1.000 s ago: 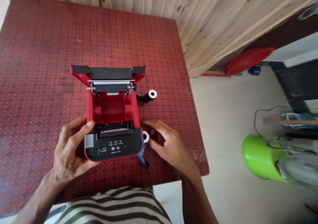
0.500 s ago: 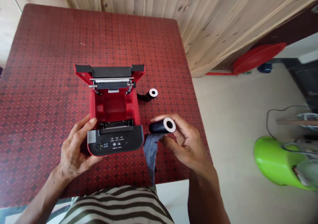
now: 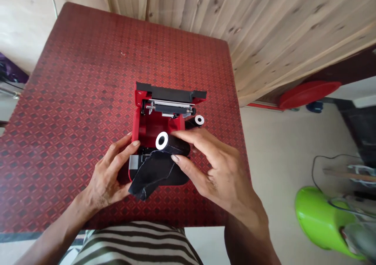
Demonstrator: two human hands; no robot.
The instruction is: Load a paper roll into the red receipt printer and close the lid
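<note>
Swung leftward since half a second ago, one black roll (image 3: 178, 144) has gone from beside the printer (image 3: 136, 128) to above it, its white end now turned to the left. In all, two hands, two black rolls and one printer show. One right hand (image 3: 221, 169) pinches the first roll between thumb and fingers, over the printer's front half; whether roll and printer touch cannot be told. One loose strip (image 3: 152, 173) hangs from that roll across the black front panel (image 3: 179, 175). One left hand (image 3: 107, 177) grips the printer's left side, thumb on its rim. One lid (image 3: 172, 94) stands raised at the back. The second roll (image 3: 191, 122) lies on the single red patterned table (image 3: 88, 92), just beside the printer's right side.
</note>
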